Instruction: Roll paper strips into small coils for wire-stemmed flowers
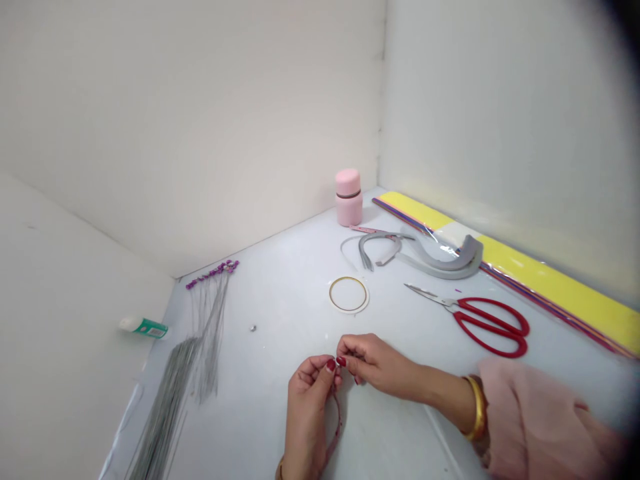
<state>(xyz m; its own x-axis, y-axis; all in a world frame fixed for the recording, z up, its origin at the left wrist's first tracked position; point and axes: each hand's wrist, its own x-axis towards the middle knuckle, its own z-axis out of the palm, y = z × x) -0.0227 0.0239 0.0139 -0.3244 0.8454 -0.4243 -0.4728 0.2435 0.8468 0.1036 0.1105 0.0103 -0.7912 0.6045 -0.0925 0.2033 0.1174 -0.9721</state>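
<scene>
Near a white ring [349,311] and scissors [453,305], left hand [311,403] and right hand [374,365] pinch what seems a pink strip [339,425], partly hidden.

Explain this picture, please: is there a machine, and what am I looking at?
No machine: a person works bare-handed, filmed by a camera worn on the head, looking forward and down. The left hand seems to hold a narrow pinkish strip; the right hand appears pinched shut close by, anything in it too small to make out. To the left on the white table are grey wires and purple-tipped wires, with a green-and-white tube at the edge. Ahead is a roll of narrow tape, with a pink jar beyond. To the right are red-handled scissors, curved grey strips and packaged yellow sheets.
</scene>
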